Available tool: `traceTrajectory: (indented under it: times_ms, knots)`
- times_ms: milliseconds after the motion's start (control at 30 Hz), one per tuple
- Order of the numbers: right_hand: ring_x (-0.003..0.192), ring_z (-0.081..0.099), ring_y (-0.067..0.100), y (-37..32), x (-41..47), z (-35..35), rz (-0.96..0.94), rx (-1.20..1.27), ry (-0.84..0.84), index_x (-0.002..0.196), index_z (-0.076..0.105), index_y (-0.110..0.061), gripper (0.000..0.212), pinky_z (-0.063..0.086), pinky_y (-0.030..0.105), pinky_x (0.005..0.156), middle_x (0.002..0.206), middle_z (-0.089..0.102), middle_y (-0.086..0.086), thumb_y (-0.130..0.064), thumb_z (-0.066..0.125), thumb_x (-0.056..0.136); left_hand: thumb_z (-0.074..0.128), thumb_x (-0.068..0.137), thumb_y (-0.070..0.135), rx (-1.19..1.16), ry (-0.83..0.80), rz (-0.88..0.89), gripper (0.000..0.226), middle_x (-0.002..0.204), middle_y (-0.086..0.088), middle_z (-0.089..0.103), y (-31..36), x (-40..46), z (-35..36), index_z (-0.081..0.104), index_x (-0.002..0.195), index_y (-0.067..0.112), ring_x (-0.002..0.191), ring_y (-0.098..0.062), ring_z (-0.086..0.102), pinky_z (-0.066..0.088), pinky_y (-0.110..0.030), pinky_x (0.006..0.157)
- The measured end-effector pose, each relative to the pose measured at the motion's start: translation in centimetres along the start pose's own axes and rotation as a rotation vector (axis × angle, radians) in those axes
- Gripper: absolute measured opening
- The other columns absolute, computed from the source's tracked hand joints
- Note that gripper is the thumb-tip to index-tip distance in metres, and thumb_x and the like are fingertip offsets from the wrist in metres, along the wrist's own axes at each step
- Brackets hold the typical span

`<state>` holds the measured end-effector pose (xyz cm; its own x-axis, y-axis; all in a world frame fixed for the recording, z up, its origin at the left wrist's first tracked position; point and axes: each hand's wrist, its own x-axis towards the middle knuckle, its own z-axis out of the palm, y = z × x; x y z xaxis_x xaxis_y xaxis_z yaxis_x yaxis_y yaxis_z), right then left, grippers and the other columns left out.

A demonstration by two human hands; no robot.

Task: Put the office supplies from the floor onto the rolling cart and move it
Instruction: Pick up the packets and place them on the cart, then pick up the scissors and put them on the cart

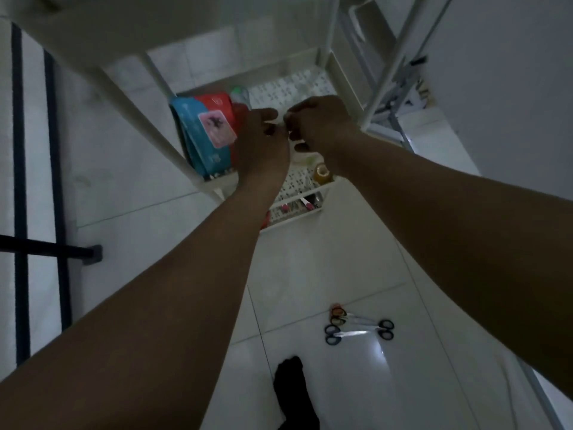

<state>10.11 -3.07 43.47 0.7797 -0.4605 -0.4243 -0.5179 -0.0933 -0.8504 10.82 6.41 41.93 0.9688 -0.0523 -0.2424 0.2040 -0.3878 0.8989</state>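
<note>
A white rolling cart (pixel 313 69) stands ahead on the tiled floor. Its perforated shelf holds a blue pack (pixel 201 131), a red pack (pixel 217 102) and a roll of tape (pixel 323 172). My left hand (pixel 263 144) and my right hand (pixel 319 122) meet above that shelf and pinch a small whitish object (pixel 283 127) between their fingertips; what it is I cannot tell. A lower tier (pixel 297 209) shows small items. Several scissors (pixel 356 327) lie on the floor near me, with orange, blue and black handles.
A dark-framed panel (pixel 18 181) stands at the left. A metal-legged rack (pixel 400 97) stands right of the cart beside a white wall. A dark sock-covered foot (pixel 294 389) is at the bottom. White floor tiles stretch between the cart and the scissors.
</note>
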Motion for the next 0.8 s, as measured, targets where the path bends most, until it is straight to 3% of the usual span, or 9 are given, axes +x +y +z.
traceTrajectory:
  times_ms: [100,167,300,400,500,600,667,733,800]
  knots:
    - [0.071,0.063,0.023,2.9,-3.2,-2.5,0.006,0.076,-0.041,0.079,0.064,-0.013,0.009,0.052,0.030,0.059,0.086,0.069,0.017,-0.011,0.061,0.086,0.050,0.088,0.016,-0.128,-0.135,-0.159,0.030,0.110,-0.010,0.068,-1.7,-3.3,1.5,0.060,0.115,0.016,0.092,-0.025,0.067,0.056,-0.043,0.082]
    - [0.070,0.059,0.023,6.3,-5.5,-4.4,0.055,0.113,-0.036,0.080,0.063,-0.013,0.008,0.050,0.031,0.061,0.083,0.064,0.013,-0.008,0.061,0.085,0.053,0.088,0.020,-0.083,-0.242,-0.244,0.031,0.110,-0.011,0.067,-3.7,-6.2,2.8,0.061,0.117,0.014,0.090,-0.026,0.066,0.055,-0.039,0.080]
    - [0.075,0.056,0.024,16.0,-9.2,-7.7,0.249,0.115,-0.051,0.093,0.065,-0.005,0.009,0.048,0.031,0.064,0.086,0.061,0.016,-0.012,0.062,0.087,0.052,0.093,0.021,0.035,-0.375,-0.470,0.009,0.094,-0.006,0.058,-9.3,-12.7,5.8,0.058,0.086,0.019,0.089,-0.022,0.057,0.051,-0.037,0.079]
    - [0.083,0.058,0.022,25.6,-11.3,-9.7,0.433,0.059,-0.098,0.111,0.065,0.000,0.029,0.053,0.034,0.072,0.097,0.063,0.015,-0.017,0.064,0.087,0.054,0.094,0.024,0.101,-0.436,-0.562,0.019,0.104,-0.008,0.058,-15.7,-16.8,8.9,0.060,0.105,0.010,0.093,-0.022,0.058,0.052,-0.041,0.088]
    - [0.088,0.058,0.023,35.2,-13.1,-11.2,0.566,0.006,-0.091,0.117,0.062,0.002,0.033,0.054,0.034,0.073,0.102,0.062,0.016,-0.015,0.064,0.089,0.059,0.091,0.024,0.234,-0.516,-0.564,0.035,0.117,-0.012,0.059,-22.9,-20.3,11.9,0.057,0.122,0.006,0.107,-0.029,0.059,0.052,-0.042,0.087]
    - [0.082,0.056,0.022,45.0,-14.0,-11.8,0.597,-0.066,-0.032,0.116,0.061,0.009,0.037,0.047,0.031,0.062,0.101,0.064,0.027,-0.009,0.067,0.085,0.069,0.084,0.023,0.352,-0.561,-0.525,0.035,0.126,-0.017,0.058,-30.2,-22.4,15.0,0.059,0.115,0.010,0.116,-0.032,0.057,0.049,-0.039,0.093]
    - [0.074,0.056,0.021,50.9,-14.0,-11.3,0.576,-0.151,0.008,0.111,0.063,0.012,0.038,0.045,0.029,0.060,0.104,0.065,0.033,-0.007,0.072,0.079,0.072,0.079,0.021,0.403,-0.617,-0.490,0.027,0.115,-0.017,0.060,-34.7,-23.4,16.8,0.062,0.101,0.009,0.106,-0.030,0.060,0.048,-0.032,0.085]
    - [0.080,0.061,0.023,55.7,-13.5,-10.7,0.540,-0.271,-0.013,0.107,0.069,0.004,0.033,0.048,0.029,0.067,0.108,0.068,0.023,-0.008,0.075,0.077,0.071,0.068,0.023,0.494,-0.684,-0.397,0.033,0.108,-0.016,0.060,-38.9,-24.0,18.6,0.061,0.095,0.007,0.102,-0.028,0.060,0.048,-0.034,0.082]
    - [0.099,0.064,0.030,60.0,-12.7,-10.0,0.481,-0.422,-0.054,0.108,0.070,-0.001,0.033,0.050,0.033,0.081,0.115,0.067,0.018,-0.010,0.075,0.077,0.074,0.070,0.016,0.583,-0.727,-0.297,0.053,0.125,-0.015,0.058,-43.0,-24.5,20.2,0.059,0.119,0.004,0.118,-0.029,0.055,0.044,-0.031,0.092]
